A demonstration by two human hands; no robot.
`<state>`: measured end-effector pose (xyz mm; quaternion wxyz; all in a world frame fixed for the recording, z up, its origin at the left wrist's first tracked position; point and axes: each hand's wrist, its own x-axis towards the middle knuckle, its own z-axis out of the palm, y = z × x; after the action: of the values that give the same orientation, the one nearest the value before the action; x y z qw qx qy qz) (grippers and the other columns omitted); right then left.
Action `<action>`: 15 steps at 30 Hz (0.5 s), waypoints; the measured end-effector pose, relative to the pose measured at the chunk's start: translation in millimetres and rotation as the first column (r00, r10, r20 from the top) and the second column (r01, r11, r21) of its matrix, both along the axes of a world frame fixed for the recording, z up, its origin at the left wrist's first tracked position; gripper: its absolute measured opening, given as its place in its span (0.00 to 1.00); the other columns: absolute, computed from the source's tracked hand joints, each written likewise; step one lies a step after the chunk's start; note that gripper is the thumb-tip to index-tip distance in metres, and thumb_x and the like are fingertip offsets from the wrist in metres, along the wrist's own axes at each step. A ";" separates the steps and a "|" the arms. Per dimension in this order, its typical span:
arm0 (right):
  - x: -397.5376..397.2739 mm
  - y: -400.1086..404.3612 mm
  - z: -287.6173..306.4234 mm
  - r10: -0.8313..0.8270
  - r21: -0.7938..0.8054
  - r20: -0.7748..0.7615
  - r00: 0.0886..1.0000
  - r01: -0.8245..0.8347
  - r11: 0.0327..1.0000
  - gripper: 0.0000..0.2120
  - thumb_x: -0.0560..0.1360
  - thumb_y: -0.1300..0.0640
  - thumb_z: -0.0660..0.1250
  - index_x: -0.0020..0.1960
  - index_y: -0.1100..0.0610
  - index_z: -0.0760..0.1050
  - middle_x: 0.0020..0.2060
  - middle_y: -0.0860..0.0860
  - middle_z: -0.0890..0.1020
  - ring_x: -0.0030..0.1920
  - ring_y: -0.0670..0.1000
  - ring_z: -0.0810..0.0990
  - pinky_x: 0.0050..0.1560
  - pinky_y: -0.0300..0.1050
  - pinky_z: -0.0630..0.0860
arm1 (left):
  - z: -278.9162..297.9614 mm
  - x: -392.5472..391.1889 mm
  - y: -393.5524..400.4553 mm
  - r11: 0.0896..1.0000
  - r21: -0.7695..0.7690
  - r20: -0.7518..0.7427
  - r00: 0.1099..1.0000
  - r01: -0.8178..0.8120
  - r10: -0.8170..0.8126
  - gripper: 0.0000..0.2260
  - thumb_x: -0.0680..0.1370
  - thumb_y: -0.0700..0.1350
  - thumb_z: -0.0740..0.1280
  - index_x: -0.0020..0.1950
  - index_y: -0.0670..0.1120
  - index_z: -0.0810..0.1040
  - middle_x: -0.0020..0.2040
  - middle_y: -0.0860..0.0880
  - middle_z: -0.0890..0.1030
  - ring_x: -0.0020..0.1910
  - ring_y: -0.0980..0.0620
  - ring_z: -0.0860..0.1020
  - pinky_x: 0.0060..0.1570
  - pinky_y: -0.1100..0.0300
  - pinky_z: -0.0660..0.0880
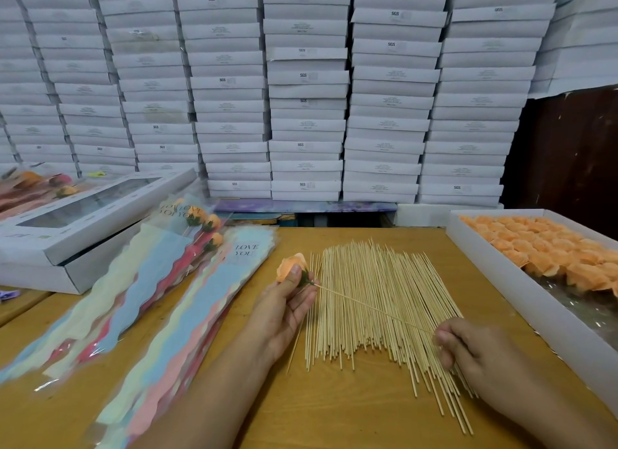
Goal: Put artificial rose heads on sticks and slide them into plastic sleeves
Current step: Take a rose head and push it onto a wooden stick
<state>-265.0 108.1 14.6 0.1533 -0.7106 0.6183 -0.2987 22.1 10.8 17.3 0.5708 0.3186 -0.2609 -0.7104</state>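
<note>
Oddly, the print on the stacked white boxes (307,80) filling the wall behind is too blurred to read beyond "SGS", and the windowed gift box (83,211) at far left is cut off by the frame, its contents lost in glare. Finished roses in sleeves (204,228) lie on the nearer pile of pastel plastic sleeves (187,301) printed "LOVE YOU", on the wooden table (334,412). A spread of bamboo sticks (374,301) covers the middle, and a white tray (521,291) of orange rose heads (548,244) runs off the right edge. The left hand (284,308) pinches a peach rose head (292,268) with a green calyx, held above the top left of the sticks, thumb pressed on the petals. One stick (371,306) runs from its base across the spread to the right hand (475,351), whose curled fingers grip the far end.
</note>
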 end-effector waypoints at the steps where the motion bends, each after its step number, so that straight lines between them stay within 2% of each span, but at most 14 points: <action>1: 0.0 0.4 0.7 0.012 0.011 0.010 1.000 -0.012 1.000 0.16 0.82 0.56 0.60 0.37 0.46 0.75 0.33 0.42 0.82 0.27 0.47 0.76 0.33 0.45 0.74 | -0.3 0.4 -0.6 1.000 -0.002 0.000 1.000 0.000 0.000 0.17 0.78 0.44 0.69 0.62 0.36 0.77 0.49 0.40 0.85 0.39 0.51 0.85 0.40 0.61 0.83; 3: 0.0 1.1 2.2 0.037 0.028 0.029 0.999 -0.038 0.999 0.15 0.82 0.56 0.60 0.39 0.46 0.75 0.32 0.44 0.83 0.26 0.48 0.76 0.32 0.45 0.74 | -0.4 1.2 -1.5 1.000 -0.011 0.007 1.000 0.005 -0.004 0.18 0.76 0.45 0.70 0.62 0.36 0.78 0.49 0.41 0.85 0.39 0.51 0.85 0.39 0.61 0.83; 6: -1.2 1.7 3.6 0.074 0.033 0.057 0.996 -0.076 0.997 0.14 0.83 0.56 0.60 0.41 0.44 0.76 0.31 0.46 0.83 0.27 0.49 0.76 0.36 0.50 0.76 | -0.9 1.8 -1.9 1.000 -0.023 0.033 0.999 0.018 -0.018 0.20 0.72 0.47 0.72 0.59 0.37 0.79 0.49 0.42 0.86 0.39 0.52 0.85 0.37 0.61 0.83; 8: -1.6 2.0 3.3 0.107 0.055 0.061 0.992 -0.110 0.992 0.14 0.83 0.55 0.59 0.42 0.42 0.76 0.31 0.47 0.83 0.28 0.47 0.76 0.37 0.49 0.77 | -1.9 2.2 -1.8 0.999 -0.028 0.041 0.999 0.021 -0.020 0.20 0.72 0.47 0.72 0.60 0.38 0.79 0.51 0.42 0.86 0.39 0.52 0.85 0.36 0.61 0.83; 12: -0.7 2.8 3.6 0.170 0.104 0.044 0.984 -0.174 0.979 0.13 0.83 0.54 0.58 0.47 0.37 0.74 0.30 0.48 0.83 0.29 0.46 0.77 0.46 0.48 0.79 | -2.8 3.0 -1.9 0.999 -0.028 0.055 0.998 0.024 -0.022 0.21 0.74 0.47 0.71 0.63 0.39 0.77 0.53 0.42 0.85 0.39 0.52 0.85 0.36 0.61 0.83; 15: -0.6 3.8 6.8 0.157 0.162 0.073 0.985 -0.167 0.972 0.13 0.83 0.54 0.60 0.44 0.42 0.78 0.32 0.49 0.84 0.28 0.44 0.75 0.40 0.43 0.76 | -1.9 2.2 -1.5 0.999 -0.034 0.071 0.997 0.025 -0.023 0.22 0.73 0.47 0.72 0.63 0.40 0.76 0.53 0.43 0.86 0.38 0.52 0.85 0.35 0.61 0.83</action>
<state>-265.6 111.9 21.4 0.2550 -0.7339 0.5764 -0.2533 24.3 9.3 15.3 0.5583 0.3302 -0.2969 -0.7008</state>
